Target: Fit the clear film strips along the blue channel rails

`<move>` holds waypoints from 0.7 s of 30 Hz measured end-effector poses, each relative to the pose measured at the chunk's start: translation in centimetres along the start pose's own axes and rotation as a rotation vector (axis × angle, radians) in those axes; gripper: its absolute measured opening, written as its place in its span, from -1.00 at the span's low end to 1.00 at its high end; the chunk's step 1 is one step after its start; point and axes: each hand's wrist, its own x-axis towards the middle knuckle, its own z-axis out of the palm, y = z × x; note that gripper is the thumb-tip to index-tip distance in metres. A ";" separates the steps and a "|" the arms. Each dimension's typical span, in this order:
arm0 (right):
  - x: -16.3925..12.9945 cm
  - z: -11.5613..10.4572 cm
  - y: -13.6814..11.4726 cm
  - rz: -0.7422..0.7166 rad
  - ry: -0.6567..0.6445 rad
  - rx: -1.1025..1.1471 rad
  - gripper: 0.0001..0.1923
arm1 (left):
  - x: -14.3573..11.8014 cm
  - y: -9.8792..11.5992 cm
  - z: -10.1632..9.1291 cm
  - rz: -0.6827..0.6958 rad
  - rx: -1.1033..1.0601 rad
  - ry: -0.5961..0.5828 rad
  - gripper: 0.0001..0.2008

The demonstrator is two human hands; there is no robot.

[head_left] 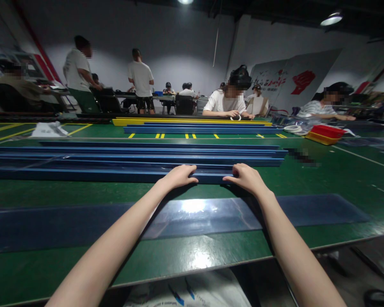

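A long blue channel strip (211, 178) lies crosswise on the green table, nearest of a row of similar strips. Toward its right end, my left hand (181, 175) closes on it, thumb on the near side and fingers over the top. A short way to the right, my right hand (248, 178) grips the same strip with curled fingers. Behind it lie several more blue strips (166, 152), side by side. Between my forearms and me, a flat clear plastic sleeve (192, 217) stretches across the table, shining under the lamp.
Across the green table (310, 179) lie a yellow strip (192, 121) and further blue strips. A red tray (327, 133) and a white tape roll (292, 129) stand at the right. White crumpled material (49, 129) lies left. A co-worker (225, 102) sits opposite, handling a white ring.
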 end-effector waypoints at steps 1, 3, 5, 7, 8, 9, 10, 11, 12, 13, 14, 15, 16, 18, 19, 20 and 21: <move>0.0 0.0 0.0 0.001 0.000 0.000 -0.57 | 0.0 0.0 0.0 0.005 -0.006 0.003 -0.78; 0.0 0.0 0.0 0.007 -0.001 0.003 -0.57 | 0.1 -0.1 0.1 0.012 -0.015 0.009 -0.78; 0.0 -0.1 -0.1 0.008 0.002 0.009 -0.57 | 0.1 -0.2 0.1 0.017 -0.020 0.015 -0.78; 0.0 -0.1 -0.1 0.006 0.006 0.014 -0.56 | 0.2 -0.2 0.2 0.020 -0.022 0.017 -0.78; 0.0 -0.1 -0.1 0.005 0.008 0.015 -0.56 | 0.2 -0.2 0.2 0.020 -0.023 0.018 -0.78; 0.0 -0.1 -0.1 0.006 0.010 0.015 -0.56 | 0.2 -0.2 0.2 0.020 -0.023 0.018 -0.79; 0.0 -0.1 -0.1 0.008 0.011 0.015 -0.55 | 0.1 -0.2 0.2 0.019 -0.022 0.017 -0.79; 0.0 -0.1 -0.1 0.011 0.010 0.016 -0.55 | 0.1 -0.2 0.2 0.017 -0.022 0.017 -0.79; 0.0 -0.1 -0.1 0.015 0.010 0.016 -0.55 | 0.1 -0.1 0.2 0.015 -0.021 0.017 -0.79; 0.0 -0.1 -0.1 0.018 0.008 0.016 -0.55 | 0.1 -0.1 0.1 0.013 -0.020 0.017 -0.79; 0.0 -0.1 -0.1 0.019 0.007 0.014 -0.54 | 0.1 -0.1 0.1 0.010 -0.018 0.018 -0.78; 0.0 -0.2 -0.1 0.016 0.005 0.010 -0.55 | 0.0 -0.1 0.1 0.007 -0.015 0.019 -0.78; 0.0 -0.2 -0.2 0.007 0.002 0.004 -0.55 | 0.0 -0.1 0.1 0.004 -0.011 0.021 -0.78; -0.1 -0.3 -0.2 -0.022 -0.002 -0.017 -0.57 | 0.0 0.0 0.1 -0.003 -0.004 0.021 -0.78; -0.1 -0.3 -0.3 -0.038 -0.005 -0.030 -0.58 | 0.0 0.0 0.1 -0.005 0.000 0.020 -0.78; -0.2 -0.4 -0.4 -0.053 -0.010 -0.044 -0.59 | 0.0 0.0 0.1 -0.008 0.004 0.018 -0.78; -0.2 -0.4 -0.6 -0.064 -0.014 -0.055 -0.60 | 0.0 0.1 0.1 -0.011 0.007 0.016 -0.78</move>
